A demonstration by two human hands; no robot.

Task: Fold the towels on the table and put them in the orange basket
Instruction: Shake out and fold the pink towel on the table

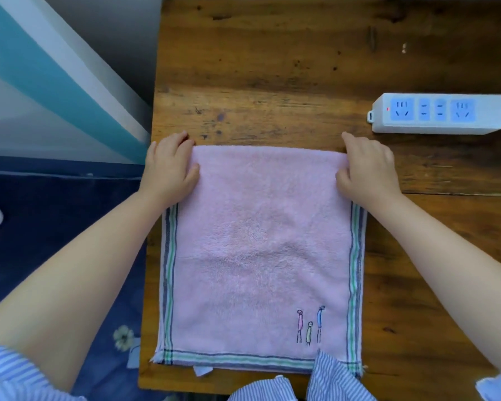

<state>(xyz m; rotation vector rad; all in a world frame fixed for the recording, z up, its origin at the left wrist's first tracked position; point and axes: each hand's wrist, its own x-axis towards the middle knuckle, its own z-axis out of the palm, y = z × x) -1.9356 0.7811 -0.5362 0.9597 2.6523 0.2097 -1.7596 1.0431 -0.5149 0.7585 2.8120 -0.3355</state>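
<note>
A pink towel point(261, 256) with striped borders and three small stitched figures lies on the wooden table point(272, 68), its far part folded over toward me. My left hand point(171, 166) pinches the fold's far left corner, thumb on top. My right hand point(368, 166) pinches the far right corner the same way. No orange basket is in view.
A white power strip point(437, 115) with blue sockets lies on the table just beyond my right hand, its cable running off right. Left of the table are a dark blue floral fabric point(55, 227) and a teal and white surface point(41, 82).
</note>
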